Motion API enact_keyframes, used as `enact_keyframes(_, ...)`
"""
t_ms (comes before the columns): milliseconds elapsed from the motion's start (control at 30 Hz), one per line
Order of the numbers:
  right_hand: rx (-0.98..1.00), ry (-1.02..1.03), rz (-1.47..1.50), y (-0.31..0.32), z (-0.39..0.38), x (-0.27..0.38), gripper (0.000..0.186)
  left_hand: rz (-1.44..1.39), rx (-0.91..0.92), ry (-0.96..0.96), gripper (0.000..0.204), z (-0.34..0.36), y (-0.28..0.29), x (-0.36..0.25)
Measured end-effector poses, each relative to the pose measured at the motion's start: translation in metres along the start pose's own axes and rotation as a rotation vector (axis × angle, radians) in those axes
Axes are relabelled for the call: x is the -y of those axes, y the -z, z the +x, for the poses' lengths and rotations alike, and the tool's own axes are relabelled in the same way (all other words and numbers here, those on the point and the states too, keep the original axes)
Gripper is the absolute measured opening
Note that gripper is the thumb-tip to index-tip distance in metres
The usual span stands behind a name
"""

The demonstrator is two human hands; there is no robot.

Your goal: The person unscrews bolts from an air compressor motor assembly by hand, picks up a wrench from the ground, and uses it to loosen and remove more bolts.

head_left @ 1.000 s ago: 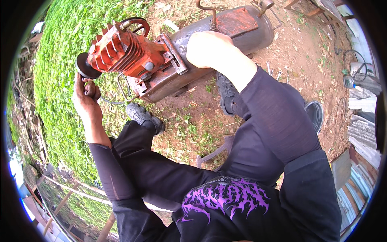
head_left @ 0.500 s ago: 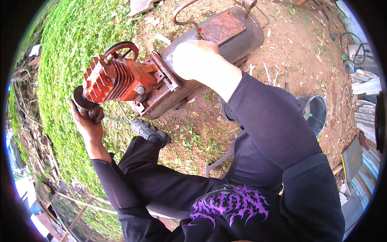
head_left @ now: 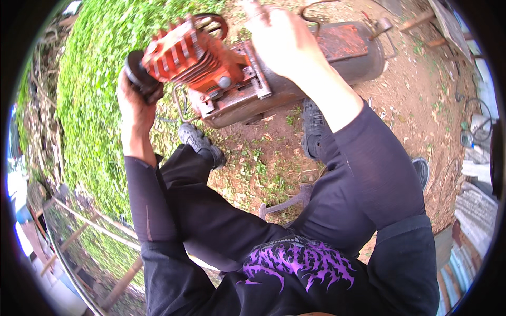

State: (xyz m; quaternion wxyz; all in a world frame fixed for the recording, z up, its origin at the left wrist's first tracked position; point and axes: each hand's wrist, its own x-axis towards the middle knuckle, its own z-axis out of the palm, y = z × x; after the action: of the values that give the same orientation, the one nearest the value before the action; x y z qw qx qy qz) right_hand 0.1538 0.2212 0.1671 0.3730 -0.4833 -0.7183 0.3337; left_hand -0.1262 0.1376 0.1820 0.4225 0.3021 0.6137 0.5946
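Observation:
A red finned air-compressor pump point(head_left: 195, 58) sits on the left end of a long grey tank point(head_left: 358, 66). My left hand point(head_left: 135, 100) is closed round a round black part point(head_left: 138, 71), shaped like an air filter housing, against the left end of the pump's head. I cannot tell whether that part is attached. Above the tank, to the right of the pump, my right hand point(head_left: 282, 45) is raised. Glare and motion smear its fingers, so whatever they hold, if anything, does not show.
Behind the pump shows a dark pulley wheel point(head_left: 213, 26). Bent pipes rise from the tank's far side. My shoes point(head_left: 197, 142) are on the ground just in front. At right stand a dark bucket point(head_left: 420, 171), partly hidden by my arm, and corrugated sheets point(head_left: 477, 216). Grass covers the left.
The view has shifted, so the compressor appears higher and further right. My right hand has lifted from the tank's top near the pump. The left hand stays on the round black part.

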Motion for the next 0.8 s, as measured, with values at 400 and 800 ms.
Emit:
enact_keyframes(400,0.750,-0.430,-0.132,-0.021,-0.114,0.025,0.032,0.170,0.203,-0.044,0.043,-0.005,0.007,-0.009)
enact_keyframes(800,0.413,-0.398,-0.032,-0.157,-0.141,0.023,0.033,0.686,0.382,-0.550,0.049,0.010,0.068,0.004)
